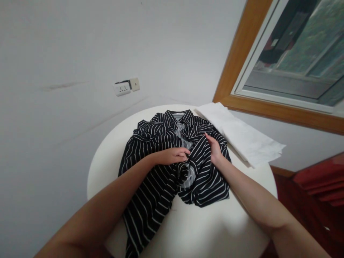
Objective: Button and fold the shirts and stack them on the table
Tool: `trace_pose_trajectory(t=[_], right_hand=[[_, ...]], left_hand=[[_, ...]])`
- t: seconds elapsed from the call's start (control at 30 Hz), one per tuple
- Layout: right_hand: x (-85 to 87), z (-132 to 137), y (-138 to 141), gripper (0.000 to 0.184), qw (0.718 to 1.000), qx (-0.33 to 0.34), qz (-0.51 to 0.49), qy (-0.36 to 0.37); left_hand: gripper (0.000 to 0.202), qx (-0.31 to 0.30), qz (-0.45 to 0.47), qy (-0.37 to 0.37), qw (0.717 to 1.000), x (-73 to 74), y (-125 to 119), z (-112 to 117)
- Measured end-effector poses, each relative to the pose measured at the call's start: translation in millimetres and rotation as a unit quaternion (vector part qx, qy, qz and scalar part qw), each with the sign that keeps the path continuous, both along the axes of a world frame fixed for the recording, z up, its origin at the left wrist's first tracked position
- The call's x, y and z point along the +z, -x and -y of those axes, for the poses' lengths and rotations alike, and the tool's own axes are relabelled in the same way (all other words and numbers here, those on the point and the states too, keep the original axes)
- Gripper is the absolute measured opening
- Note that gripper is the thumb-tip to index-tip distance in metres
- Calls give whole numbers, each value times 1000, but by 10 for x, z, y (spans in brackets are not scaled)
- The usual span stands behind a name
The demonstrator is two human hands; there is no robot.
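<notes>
A black shirt with white stripes lies spread on a round white table, its collar at the far side and its front partly open. My left hand is closed on the edge of the front opening near the middle, with the fingertips pinching the cloth. On the other side, my right hand grips a raised fold of the right front panel, thumb toward the collar. Part of the shirt's left side hangs past the near edge of the table. The fingers of my right hand are partly hidden behind cloth.
Folded white sheets lie at the table's right rear, poking over its edge. Behind stands a white wall with a power socket. A wood-framed window is at upper right, and red fabric sits low on the right.
</notes>
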State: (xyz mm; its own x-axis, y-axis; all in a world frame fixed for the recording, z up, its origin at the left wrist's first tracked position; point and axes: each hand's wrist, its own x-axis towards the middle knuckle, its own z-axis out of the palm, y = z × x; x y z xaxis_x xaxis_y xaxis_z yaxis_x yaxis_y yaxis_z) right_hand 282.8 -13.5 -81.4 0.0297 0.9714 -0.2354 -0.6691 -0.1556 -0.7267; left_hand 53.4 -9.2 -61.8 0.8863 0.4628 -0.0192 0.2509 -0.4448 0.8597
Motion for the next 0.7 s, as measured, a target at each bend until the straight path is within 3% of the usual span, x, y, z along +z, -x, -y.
trace_pose_trajectory(t=[0.3, 0.53, 0.7], right_hand=[[-5, -6, -29, 16, 1000, -3, 18, 9], [15, 26, -16, 18, 999, 20, 25, -14], [40, 49, -28, 15, 1000, 11, 7, 14]], left_hand=[[33, 53, 37, -36, 997, 90, -61, 44], [31, 188, 68, -219, 955, 70, -89, 87], [30, 201, 7, -324, 924, 53, -25, 73]])
